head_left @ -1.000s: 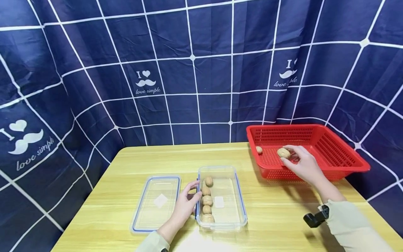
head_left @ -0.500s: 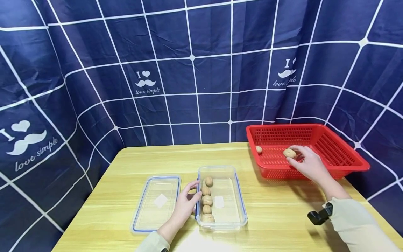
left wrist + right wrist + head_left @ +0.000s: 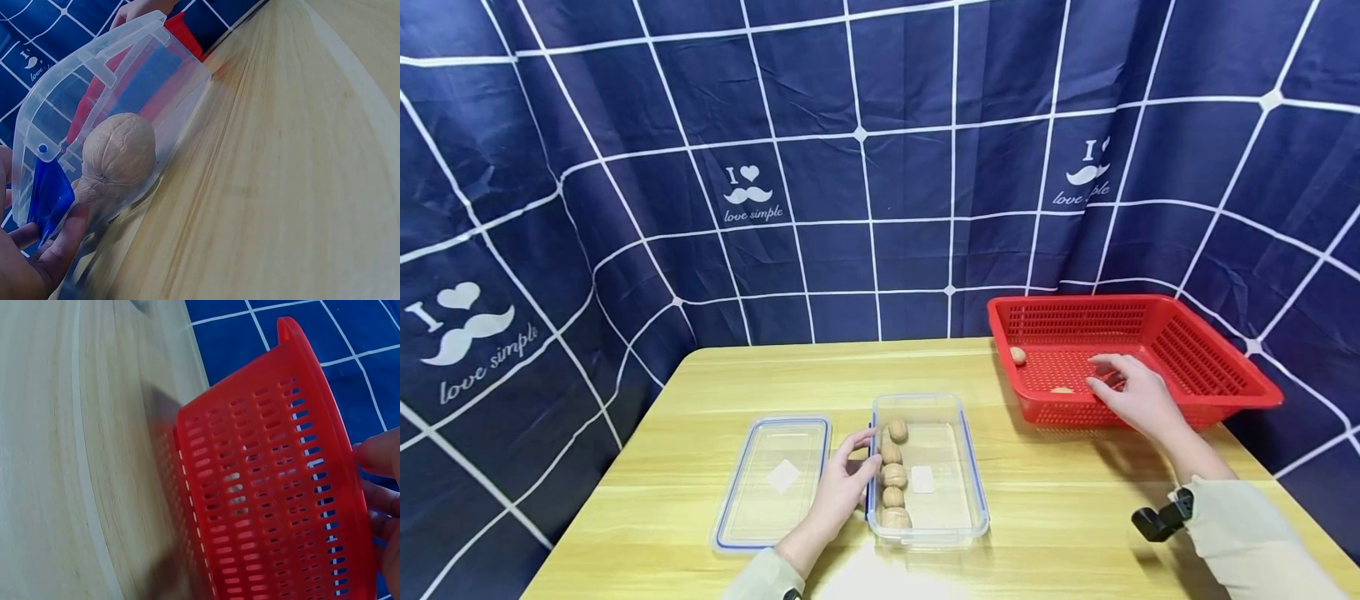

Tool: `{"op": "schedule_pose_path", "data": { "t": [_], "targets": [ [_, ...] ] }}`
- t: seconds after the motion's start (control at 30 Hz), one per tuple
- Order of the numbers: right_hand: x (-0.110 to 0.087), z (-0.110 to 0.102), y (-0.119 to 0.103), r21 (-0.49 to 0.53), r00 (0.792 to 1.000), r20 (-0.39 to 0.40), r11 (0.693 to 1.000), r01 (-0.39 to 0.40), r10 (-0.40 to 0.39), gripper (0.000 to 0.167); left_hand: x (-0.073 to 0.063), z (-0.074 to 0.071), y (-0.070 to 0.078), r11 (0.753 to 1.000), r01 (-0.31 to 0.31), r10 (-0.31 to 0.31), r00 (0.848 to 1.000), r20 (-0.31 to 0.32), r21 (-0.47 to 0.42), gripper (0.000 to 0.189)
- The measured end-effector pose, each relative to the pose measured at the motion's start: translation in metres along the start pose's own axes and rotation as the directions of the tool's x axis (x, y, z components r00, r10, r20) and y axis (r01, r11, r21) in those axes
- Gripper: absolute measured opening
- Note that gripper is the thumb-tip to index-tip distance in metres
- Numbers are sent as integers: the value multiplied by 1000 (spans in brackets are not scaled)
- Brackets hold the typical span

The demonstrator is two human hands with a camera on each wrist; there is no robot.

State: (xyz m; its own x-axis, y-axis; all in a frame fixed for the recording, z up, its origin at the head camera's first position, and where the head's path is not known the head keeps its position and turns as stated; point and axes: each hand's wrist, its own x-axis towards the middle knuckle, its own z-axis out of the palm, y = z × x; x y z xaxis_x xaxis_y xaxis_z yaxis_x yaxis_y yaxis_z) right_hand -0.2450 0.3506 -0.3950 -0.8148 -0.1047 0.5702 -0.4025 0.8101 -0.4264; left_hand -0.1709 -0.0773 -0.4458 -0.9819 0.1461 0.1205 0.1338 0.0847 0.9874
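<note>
A row of several walnuts (image 3: 893,476) lies along the left wall of a clear plastic food container (image 3: 976,467). My left hand (image 3: 841,483) holds that wall, its thumb and fingertips at the blue latch (image 3: 51,195). Close up, a walnut (image 3: 119,149) shows through the clear side. My right hand (image 3: 1138,396) hovers over the front of a red plastic basket (image 3: 1221,407), thumb and fingers apart with nothing between them. Just left of its fingertips, a walnut (image 3: 1062,390) shows partly above the basket's front rim. Another walnut (image 3: 1017,356) lies by the basket's left wall.
The container's lid (image 3: 772,483), clear with a blue seal, lies flat on the wooden table (image 3: 760,375) left of my left hand. A dark blue curtain (image 3: 910,175) with white lines hangs behind and around the table.
My right hand has moved slightly right and let go of the walnut, which has dropped into the basket. My left hand and the container have stayed put.
</note>
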Motion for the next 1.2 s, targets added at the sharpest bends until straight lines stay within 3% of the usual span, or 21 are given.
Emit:
{"op": "schedule_pose_path", "data": {
  "t": [0.33, 1.0, 1.2],
  "targets": [
    [-1, 0, -19, 159, 992, -111, 986, -45, 63, 25, 1, 0, 3, 1000, -2, 2, 1000, 7, -9, 39],
    [-1, 7, -45, 184, 999, -51, 983, 21, -11, 26, 3, 0, 4, 1000, -12, 12, 1000, 4, -14, 41],
    [-5, 17, -59, 210, 999, -28, 976, 51, -46, 27, 7, 1, -17, 1000, 5, -5, 1000, -2, -21, 42]
  ]
}}
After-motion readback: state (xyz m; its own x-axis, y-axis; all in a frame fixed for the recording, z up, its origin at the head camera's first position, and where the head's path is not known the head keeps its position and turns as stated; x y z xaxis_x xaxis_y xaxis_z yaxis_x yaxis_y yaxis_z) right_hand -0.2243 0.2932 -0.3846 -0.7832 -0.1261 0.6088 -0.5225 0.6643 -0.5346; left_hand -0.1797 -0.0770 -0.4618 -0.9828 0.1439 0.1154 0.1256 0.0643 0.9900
